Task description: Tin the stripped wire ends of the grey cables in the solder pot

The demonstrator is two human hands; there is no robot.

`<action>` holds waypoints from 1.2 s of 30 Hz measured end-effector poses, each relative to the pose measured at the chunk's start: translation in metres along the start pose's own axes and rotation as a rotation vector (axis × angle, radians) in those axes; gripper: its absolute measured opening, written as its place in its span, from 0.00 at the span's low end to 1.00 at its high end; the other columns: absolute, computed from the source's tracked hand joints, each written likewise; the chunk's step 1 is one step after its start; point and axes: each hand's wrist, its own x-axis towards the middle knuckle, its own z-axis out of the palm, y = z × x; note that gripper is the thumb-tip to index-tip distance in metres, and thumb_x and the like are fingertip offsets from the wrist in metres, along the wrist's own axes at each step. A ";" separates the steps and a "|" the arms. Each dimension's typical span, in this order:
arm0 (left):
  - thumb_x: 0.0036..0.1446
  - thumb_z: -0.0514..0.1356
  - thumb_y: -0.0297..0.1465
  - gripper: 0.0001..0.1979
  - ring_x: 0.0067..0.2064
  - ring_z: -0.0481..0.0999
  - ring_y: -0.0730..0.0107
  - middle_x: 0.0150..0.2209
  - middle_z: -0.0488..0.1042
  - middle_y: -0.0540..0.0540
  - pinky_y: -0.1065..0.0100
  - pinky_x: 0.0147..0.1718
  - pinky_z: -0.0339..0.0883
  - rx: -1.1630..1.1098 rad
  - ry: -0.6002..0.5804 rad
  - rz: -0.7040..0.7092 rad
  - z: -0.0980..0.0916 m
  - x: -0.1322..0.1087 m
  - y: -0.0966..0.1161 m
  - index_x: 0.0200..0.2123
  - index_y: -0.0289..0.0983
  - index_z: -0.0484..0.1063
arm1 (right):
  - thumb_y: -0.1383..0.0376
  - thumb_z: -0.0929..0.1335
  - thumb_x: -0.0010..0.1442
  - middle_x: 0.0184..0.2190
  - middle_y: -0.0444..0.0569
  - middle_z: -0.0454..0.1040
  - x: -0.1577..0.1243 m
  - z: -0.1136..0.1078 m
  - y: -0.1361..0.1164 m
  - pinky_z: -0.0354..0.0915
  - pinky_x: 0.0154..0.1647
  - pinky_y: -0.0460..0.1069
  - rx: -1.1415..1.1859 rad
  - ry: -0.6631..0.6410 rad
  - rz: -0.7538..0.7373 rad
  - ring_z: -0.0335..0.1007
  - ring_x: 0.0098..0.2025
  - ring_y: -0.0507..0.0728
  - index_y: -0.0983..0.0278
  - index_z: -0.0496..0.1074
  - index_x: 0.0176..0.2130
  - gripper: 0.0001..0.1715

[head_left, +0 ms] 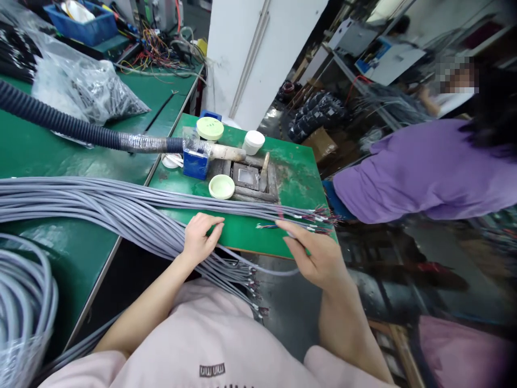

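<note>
My right hand (317, 253) is closed on a grey cable (269, 271), which loops up to it from below the table edge. The cable's stripped end (267, 226) sticks out to the left of my fingers, its thin coloured wires showing. My left hand (200, 237) rests by the long bundle of grey cables (133, 202), thumb and forefinger apart with nothing between them; its other fingers are partly hidden. Stripped cable ends (319, 215) lie at the right of the green table (299, 161). More cable ends (250, 280) hang in front of me.
Behind the bundle are a square metal pot (248, 176) in a frame, a shallow light-green dish (222, 187), a white tub (253, 142) and a blue box (196, 164) under a ribbed hose (89, 132). A person in a purple top (424, 167) is at the right.
</note>
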 end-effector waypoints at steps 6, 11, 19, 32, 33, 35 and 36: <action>0.61 0.57 0.32 0.09 0.43 0.73 0.62 0.41 0.77 0.43 0.61 0.40 0.66 0.150 -0.311 0.108 0.018 0.023 0.004 0.43 0.38 0.75 | 0.56 0.62 0.62 0.17 0.41 0.64 -0.094 0.010 0.006 0.62 0.23 0.49 -0.078 0.209 0.582 0.61 0.18 0.54 0.62 0.69 0.53 0.23; 0.59 0.58 0.31 0.11 0.46 0.70 0.55 0.43 0.75 0.40 0.57 0.39 0.61 0.385 -0.415 0.123 0.043 0.042 0.006 0.45 0.37 0.74 | 0.52 0.61 0.59 0.15 0.42 0.66 -0.140 0.045 0.021 0.63 0.21 0.52 -0.045 0.045 0.836 0.67 0.17 0.59 0.61 0.70 0.49 0.24; 0.59 0.57 0.29 0.03 0.43 0.69 0.54 0.37 0.73 0.41 0.56 0.38 0.59 0.539 -0.495 0.142 0.057 0.053 0.012 0.36 0.35 0.70 | 0.48 0.63 0.59 0.15 0.40 0.68 -0.103 0.061 0.015 0.62 0.19 0.50 0.510 -0.118 0.765 0.64 0.15 0.55 0.60 0.70 0.48 0.25; 0.59 0.56 0.31 0.05 0.34 0.69 0.66 0.30 0.74 0.46 0.63 0.34 0.61 -0.094 -0.477 -0.054 0.000 0.007 0.051 0.33 0.37 0.70 | 0.57 0.62 0.64 0.17 0.39 0.68 0.000 0.044 0.003 0.62 0.22 0.47 1.079 0.872 0.457 0.62 0.18 0.52 0.59 0.67 0.46 0.13; 0.58 0.58 0.32 0.05 0.34 0.70 0.66 0.31 0.74 0.46 0.63 0.35 0.62 -0.208 -0.463 -0.151 -0.001 0.005 0.049 0.34 0.37 0.71 | 0.57 0.62 0.64 0.15 0.37 0.65 -0.002 0.042 -0.002 0.59 0.19 0.46 1.015 0.753 0.464 0.58 0.16 0.51 0.60 0.67 0.45 0.13; 0.56 0.61 0.35 0.10 0.34 0.71 0.68 0.31 0.74 0.47 0.65 0.36 0.64 -0.501 -0.412 -0.380 -0.001 0.003 0.046 0.39 0.36 0.73 | 0.56 0.61 0.65 0.13 0.36 0.61 -0.008 0.045 -0.015 0.54 0.17 0.45 0.860 0.381 0.495 0.54 0.14 0.50 0.62 0.68 0.44 0.14; 0.55 0.62 0.37 0.14 0.33 0.70 0.70 0.31 0.74 0.47 0.67 0.35 0.64 -0.653 -0.389 -0.481 -0.002 0.004 0.046 0.42 0.36 0.73 | 0.56 0.60 0.66 0.14 0.37 0.61 -0.011 0.049 -0.022 0.54 0.17 0.45 0.777 0.185 0.495 0.55 0.15 0.50 0.63 0.68 0.44 0.16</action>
